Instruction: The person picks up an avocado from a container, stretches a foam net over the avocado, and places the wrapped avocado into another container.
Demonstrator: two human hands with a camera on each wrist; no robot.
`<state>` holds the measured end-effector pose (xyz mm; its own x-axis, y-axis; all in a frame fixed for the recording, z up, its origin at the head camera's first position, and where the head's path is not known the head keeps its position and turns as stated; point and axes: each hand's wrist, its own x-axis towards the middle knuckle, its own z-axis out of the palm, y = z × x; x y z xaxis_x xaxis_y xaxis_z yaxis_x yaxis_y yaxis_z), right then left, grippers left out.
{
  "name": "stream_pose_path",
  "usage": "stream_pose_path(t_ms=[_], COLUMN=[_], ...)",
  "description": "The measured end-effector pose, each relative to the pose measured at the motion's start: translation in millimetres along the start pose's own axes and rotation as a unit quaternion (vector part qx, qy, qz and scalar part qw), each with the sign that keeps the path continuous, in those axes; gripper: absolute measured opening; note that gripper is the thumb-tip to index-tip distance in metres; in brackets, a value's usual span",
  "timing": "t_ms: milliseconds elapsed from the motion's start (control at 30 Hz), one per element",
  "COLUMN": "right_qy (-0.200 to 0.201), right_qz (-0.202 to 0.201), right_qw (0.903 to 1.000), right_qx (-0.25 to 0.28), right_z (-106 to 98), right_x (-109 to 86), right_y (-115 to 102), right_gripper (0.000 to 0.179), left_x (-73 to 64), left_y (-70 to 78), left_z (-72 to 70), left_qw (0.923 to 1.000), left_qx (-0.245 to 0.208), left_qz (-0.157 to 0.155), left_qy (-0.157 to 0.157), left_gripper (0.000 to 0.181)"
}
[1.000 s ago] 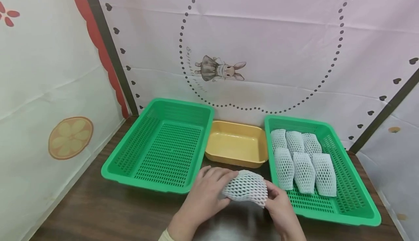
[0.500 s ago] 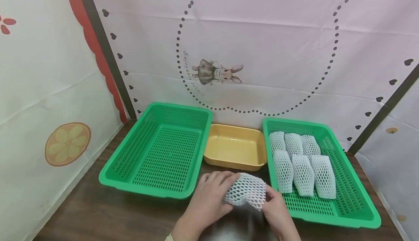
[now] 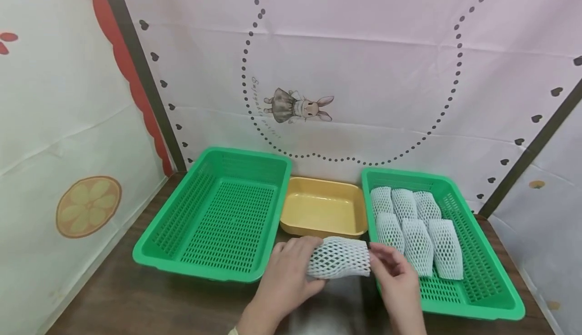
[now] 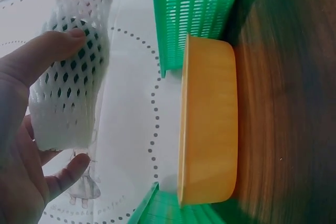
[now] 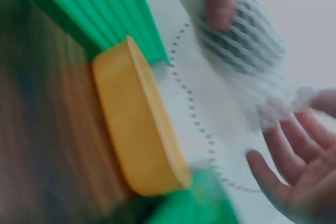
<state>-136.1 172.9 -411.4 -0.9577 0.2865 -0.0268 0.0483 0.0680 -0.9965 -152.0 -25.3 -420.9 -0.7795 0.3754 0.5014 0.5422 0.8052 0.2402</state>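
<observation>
A white foam fruit net [image 3: 340, 258] is held level over the dark table in the head view, in front of the yellow tray. My left hand [image 3: 288, 277] grips its left part, the thumb [image 4: 65, 43] lying across the mesh in the left wrist view. At the other end, the thumb and fingers of my right hand [image 3: 399, 279] pinch the net's open edge. Through the mesh a dark, rounded thing shows in both wrist views; its kind is hidden by the foam net [image 5: 247, 51].
Several similar foam nets [image 3: 447, 249] lie in two rows in the right green basket [image 3: 488, 279]. A bare green basket [image 3: 227, 224] stands at left, and the shallow yellow tray [image 3: 323, 213] sits between the baskets. A patterned cloth [image 3: 364, 72] hangs behind them.
The right end of the foam net has come up from a downward droop and now lies straighter. My right hand has shifted slightly right, while my left hand keeps its grip.
</observation>
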Motion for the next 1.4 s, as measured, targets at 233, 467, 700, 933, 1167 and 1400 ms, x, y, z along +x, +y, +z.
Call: stream_pose_path(t_ms=[233, 467, 700, 933, 1167, 1400], right_qy=[-0.154, -0.211, -0.215, -0.211, -0.211, -0.286], right_qz=[-0.26, -0.405, -0.405, -0.322, -0.26, -0.2], right_qw=[0.9247, 0.7894, 0.7656, 0.8049, 0.8203, 0.8169], right_qx=[-0.232, -0.41, -0.452, -0.452, -0.463, -0.459], right_z=[-5.3, 9.4, 9.2, -14.3, -55.0, -84.7], right_x=[-3.4, 9.1, 15.7, 31.4, 55.7, 82.3], right_y=[-27.8, -29.2, -37.6, -57.7, -70.1, -64.6], right_gripper=[0.05, 0.08, 0.072, 0.07, 0.065, 0.057], left_x=[0.0, 6.6, 10.5, 2.4, -12.3, -14.6], left_y=[-1.1, 1.7, 2.7, -19.9, -51.9, -60.0], left_z=[-4.4, -7.2, -11.5, -24.6, -22.3, -13.8], left_qw=[0.9999, 0.9993, 0.9966, 0.9917, 0.979, 0.959], left_qx=[0.004, -0.017, -0.078, -0.088, -0.037, -0.047], left_qz=[0.01, 0.023, -0.005, -0.086, -0.187, -0.253], left_qy=[-0.009, -0.023, -0.026, -0.038, -0.074, -0.119], left_gripper=[0.064, 0.065, 0.074, 0.085, 0.067, 0.063])
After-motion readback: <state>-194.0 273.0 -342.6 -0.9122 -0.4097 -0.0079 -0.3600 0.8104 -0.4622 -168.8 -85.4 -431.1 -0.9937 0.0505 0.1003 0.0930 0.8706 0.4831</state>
